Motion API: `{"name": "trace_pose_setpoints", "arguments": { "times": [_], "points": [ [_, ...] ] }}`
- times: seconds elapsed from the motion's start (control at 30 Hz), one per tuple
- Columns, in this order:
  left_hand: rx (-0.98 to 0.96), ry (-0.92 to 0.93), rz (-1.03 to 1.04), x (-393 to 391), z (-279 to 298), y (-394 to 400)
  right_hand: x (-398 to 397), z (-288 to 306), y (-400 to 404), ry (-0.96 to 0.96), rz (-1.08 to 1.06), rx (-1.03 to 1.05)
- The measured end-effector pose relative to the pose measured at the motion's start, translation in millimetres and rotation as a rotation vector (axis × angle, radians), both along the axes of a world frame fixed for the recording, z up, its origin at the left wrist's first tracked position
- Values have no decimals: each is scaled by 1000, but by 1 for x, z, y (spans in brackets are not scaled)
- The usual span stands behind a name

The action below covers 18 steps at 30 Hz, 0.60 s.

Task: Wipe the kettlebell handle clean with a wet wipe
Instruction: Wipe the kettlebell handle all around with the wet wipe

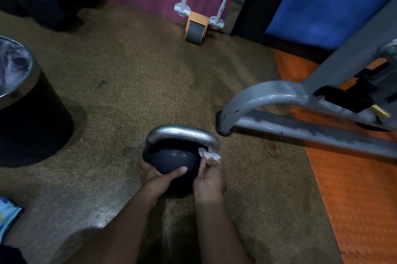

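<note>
Forearms reaching in low. Kettlebell (pixel 171 159) standing on the floor (pixel 129 83), steadied by left hand (pixel 158 175) cupped against its dark body. Right hand (pixel 209 179) pinching wet wipe (pixel 209 155) against handle (pixel 182 135) at its right foot. Best dragged firmly along the arch. Machine frame (pixel 268 100) close on the right; bin (pixel 28 113) farther left.

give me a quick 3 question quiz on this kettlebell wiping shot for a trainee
1. True or false: the left hand holds the wet wipe.
2. The wipe touches which end of the handle? A) the right end B) the left end C) the top middle
3. What stands on the floor at far left?

Key:
1. False: it steadies the kettlebell; the right hand holds the wipe.
2. A
3. A black bin with a metal rim.
</note>
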State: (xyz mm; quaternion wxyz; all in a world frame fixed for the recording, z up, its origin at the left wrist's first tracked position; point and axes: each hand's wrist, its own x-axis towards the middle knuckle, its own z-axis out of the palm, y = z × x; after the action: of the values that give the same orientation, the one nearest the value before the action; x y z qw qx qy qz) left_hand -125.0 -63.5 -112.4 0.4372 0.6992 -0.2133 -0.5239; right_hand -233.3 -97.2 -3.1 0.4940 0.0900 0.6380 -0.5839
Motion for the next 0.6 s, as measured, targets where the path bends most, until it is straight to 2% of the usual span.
{"name": "trace_pose_setpoints", "arguments": {
  "times": [0.1, 0.13, 0.37, 0.6],
  "points": [
    [-6, -1, 1, 1, 0, 0, 1, 3, 1, -210, -96, -31],
    [-7, 0, 0, 1, 1, 0, 2, 8, 3, -220, -67, -39],
    [-14, -3, -4, 1, 5, 1, -5, 10, 3, -73, 26, -116],
    [-15, 8, -4, 0, 10, 1, -12, 14, 2, -23, 80, -157]
  ]
}}
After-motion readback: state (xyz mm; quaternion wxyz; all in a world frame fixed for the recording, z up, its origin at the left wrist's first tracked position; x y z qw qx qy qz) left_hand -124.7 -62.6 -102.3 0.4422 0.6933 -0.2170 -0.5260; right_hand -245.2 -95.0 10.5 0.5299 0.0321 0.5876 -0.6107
